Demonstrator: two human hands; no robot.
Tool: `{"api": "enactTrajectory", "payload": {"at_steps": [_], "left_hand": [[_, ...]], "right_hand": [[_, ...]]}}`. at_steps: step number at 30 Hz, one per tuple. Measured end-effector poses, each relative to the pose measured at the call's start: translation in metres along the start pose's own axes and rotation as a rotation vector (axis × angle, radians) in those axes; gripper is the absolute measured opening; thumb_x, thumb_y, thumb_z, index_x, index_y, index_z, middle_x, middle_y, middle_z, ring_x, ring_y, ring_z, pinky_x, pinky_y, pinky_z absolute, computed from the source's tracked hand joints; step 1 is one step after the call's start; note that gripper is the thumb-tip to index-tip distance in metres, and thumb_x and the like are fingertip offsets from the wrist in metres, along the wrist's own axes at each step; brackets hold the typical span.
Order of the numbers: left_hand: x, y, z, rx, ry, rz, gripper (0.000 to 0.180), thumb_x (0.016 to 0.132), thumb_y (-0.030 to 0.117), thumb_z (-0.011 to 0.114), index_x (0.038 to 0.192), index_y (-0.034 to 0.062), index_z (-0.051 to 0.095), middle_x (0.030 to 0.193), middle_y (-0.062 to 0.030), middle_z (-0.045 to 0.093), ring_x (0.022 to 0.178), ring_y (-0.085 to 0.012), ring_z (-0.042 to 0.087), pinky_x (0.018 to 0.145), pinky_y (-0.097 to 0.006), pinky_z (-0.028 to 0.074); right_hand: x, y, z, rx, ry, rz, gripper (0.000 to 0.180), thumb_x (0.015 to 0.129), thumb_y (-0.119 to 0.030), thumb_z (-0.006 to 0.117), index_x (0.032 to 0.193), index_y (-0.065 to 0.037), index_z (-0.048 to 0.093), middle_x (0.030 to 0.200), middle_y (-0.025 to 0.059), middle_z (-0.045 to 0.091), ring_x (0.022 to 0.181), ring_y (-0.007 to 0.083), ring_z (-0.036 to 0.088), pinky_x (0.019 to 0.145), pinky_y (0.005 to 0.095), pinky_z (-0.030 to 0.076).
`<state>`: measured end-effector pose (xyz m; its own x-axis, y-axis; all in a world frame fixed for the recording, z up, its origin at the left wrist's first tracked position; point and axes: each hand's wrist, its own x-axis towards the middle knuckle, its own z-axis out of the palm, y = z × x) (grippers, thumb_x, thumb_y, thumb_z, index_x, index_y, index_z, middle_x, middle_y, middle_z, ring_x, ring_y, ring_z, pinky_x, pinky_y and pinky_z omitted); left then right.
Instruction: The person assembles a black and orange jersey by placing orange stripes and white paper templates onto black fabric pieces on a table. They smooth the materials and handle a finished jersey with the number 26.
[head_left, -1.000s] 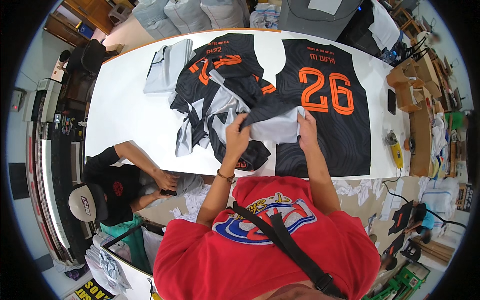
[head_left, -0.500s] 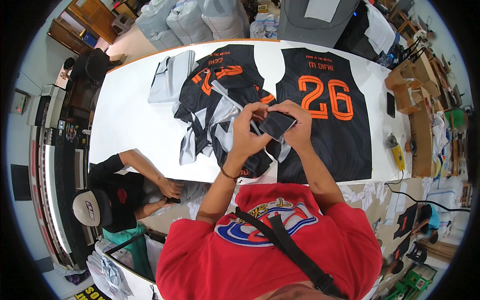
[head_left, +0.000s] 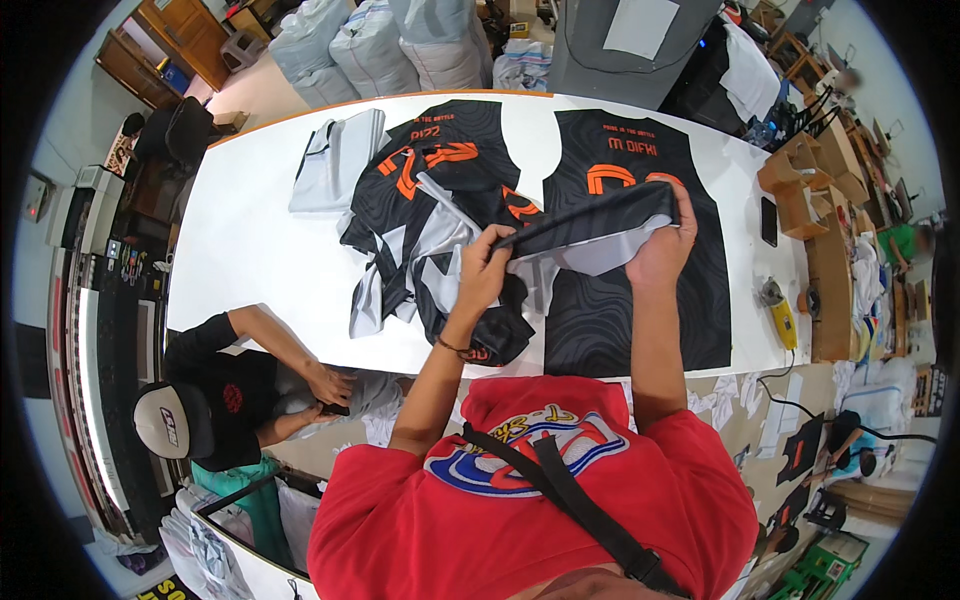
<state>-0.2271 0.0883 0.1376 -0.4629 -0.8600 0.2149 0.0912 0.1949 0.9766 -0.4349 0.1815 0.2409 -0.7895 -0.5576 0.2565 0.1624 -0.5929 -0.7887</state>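
Stretched between my hands is a black cut fabric piece [head_left: 590, 222] with a pale grey underside showing along its lower side. My left hand [head_left: 486, 268] pinches its left end; my right hand [head_left: 664, 245] grips the right end, fingers over the top edge. Below it lies a flat black jersey panel [head_left: 640, 310] with orange lettering and numerals, partly covered by the held piece. Left of that, a crumpled heap of black and grey jersey pieces [head_left: 440, 240] reaches under my left hand.
Folded grey fabric [head_left: 337, 160] lies at the left of the white table [head_left: 240, 230]. A phone [head_left: 769, 221] and a yellow corded power tool [head_left: 778, 315] sit on the right, near cardboard boxes [head_left: 800, 195]. A person in a cap [head_left: 170, 418] sits at lower left. Wrapped bundles [head_left: 375, 55] stand behind.
My right hand has moved right, away from my left. The fabric piece, small and bunched between both hands before, now spans the gap over the jersey panel.
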Motion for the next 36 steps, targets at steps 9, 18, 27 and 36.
{"api": "enactTrajectory", "payload": {"at_steps": [9, 18, 27, 36], "left_hand": [[0.013, 0.030, -0.042, 0.061, -0.116, -0.049, 0.017, 0.094, 0.014, 0.065, 0.095, -0.0018, 0.069, 0.066, 0.0058, 0.051, 0.062, -0.0026, 0.041, 0.054, -0.022, 0.031], [0.022, 0.123, -0.068, 0.520, -0.249, 0.194, 0.019, 0.081, 0.010, 0.077, 0.093, -0.0026, 0.070, 0.065, -0.0086, 0.066, 0.057, -0.0128, 0.061, 0.054, -0.026, 0.044], [0.005, 0.158, -0.066, 0.435, -0.161, 0.258, 0.027, 0.067, -0.004, 0.067, 0.094, -0.0023, 0.070, 0.077, -0.0143, 0.066, 0.065, -0.0261, 0.066, 0.061, -0.031, 0.050], [-0.025, 0.082, -0.086, 0.323, -0.509, 0.002, 0.055, 0.061, 0.006, 0.083, 0.113, 0.0034, 0.066, 0.093, -0.0077, 0.070, 0.085, -0.0194, 0.069, 0.077, -0.029, 0.054]], "right_hand": [[0.022, -0.015, -0.030, 0.101, 0.118, 0.038, 0.023, 0.091, 0.005, 0.048, 0.107, 0.002, 0.065, 0.099, 0.0115, 0.068, 0.087, 0.0220, 0.067, 0.078, 0.0353, 0.057], [0.019, -0.027, -0.037, 0.117, 0.030, 0.040, 0.018, 0.093, 0.001, 0.054, 0.108, 0.004, 0.062, 0.099, 0.0145, 0.068, 0.085, 0.0234, 0.068, 0.080, 0.0353, 0.057], [-0.037, -0.009, 0.014, -0.494, -0.695, 0.116, 0.073, 0.057, -0.014, 0.085, 0.127, -0.009, 0.063, 0.132, 0.0055, 0.062, 0.113, 0.0207, 0.062, 0.088, 0.0396, 0.053], [-0.051, 0.034, -0.015, -0.224, -0.819, 0.163, 0.026, 0.074, -0.004, 0.071, 0.099, 0.003, 0.066, 0.102, 0.0094, 0.064, 0.095, 0.0162, 0.061, 0.085, 0.0307, 0.047]]}}
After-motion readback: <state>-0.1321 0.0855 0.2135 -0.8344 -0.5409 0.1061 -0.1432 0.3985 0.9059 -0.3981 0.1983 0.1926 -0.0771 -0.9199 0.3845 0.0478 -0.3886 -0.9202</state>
